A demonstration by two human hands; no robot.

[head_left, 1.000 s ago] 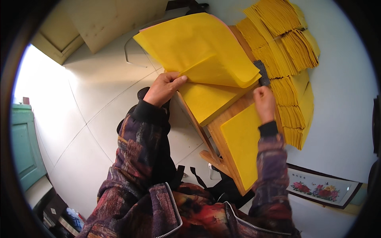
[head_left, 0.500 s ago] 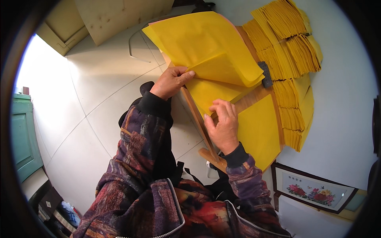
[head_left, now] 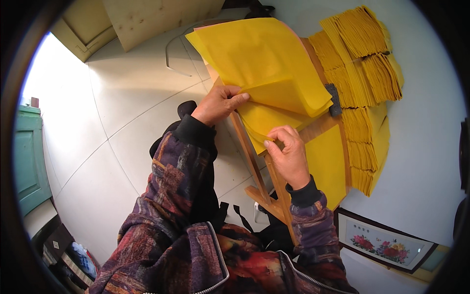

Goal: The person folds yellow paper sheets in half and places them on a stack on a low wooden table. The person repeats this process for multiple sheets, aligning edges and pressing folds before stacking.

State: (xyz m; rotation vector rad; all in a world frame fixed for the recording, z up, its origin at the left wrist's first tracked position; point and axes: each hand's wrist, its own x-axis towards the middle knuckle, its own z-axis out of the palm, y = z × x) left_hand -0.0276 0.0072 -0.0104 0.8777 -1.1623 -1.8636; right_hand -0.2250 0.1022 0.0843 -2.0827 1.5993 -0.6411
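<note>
A stack of large yellow paper sheets (head_left: 245, 49) lies on a wooden table (head_left: 313, 128), with a pinkish edge along its far side. One sheet has its near part turned up and folded back. My left hand (head_left: 223, 105) pinches the folded sheet at its left edge, thumb on top. Lower down, my right hand (head_left: 291, 157) has thumb and forefinger closed on the near corner of the yellow paper beneath. How many layers it holds I cannot tell. Right of that hand lies another flat yellow sheet (head_left: 324, 164). A dark grey block (head_left: 334, 99) sits by the stack's right corner.
Folded yellow paper bundles (head_left: 360, 73) are piled along the table's right side, against a pale wall. A framed flower picture (head_left: 382, 240) stands at lower right. Wooden boards (head_left: 161, 19) lean at the far left. A teal panelled door (head_left: 30, 152) is on the left.
My right hand has moved slightly right and down, its thumb and forefinger closing on the paper's near corner. My left hand keeps its pinch. The whole view has shifted slightly.
</note>
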